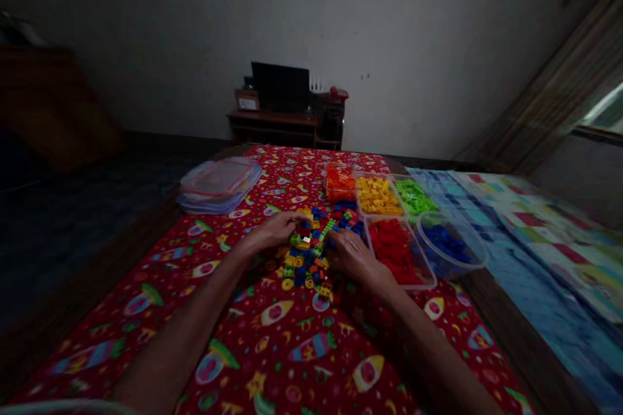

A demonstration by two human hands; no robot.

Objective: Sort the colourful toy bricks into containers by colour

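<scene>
A loose pile of mixed toy building bricks in yellow, blue, green, red and orange lies on the red patterned cloth. From the left, my left hand reaches to the pile's upper edge, fingers bent together over the bricks; whatever is between the fingertips is too dark to make out. Over the pile's right side, my right hand is curled downward, its fingertips mostly hidden among the bricks. Beside its fingers lies a long light-green brick.
Right of the pile stand clear containers of yellow bricks, green bricks, red bricks and a round tub with blue bricks. Behind is an orange basket. Stacked plastic lids lie at the left of the table.
</scene>
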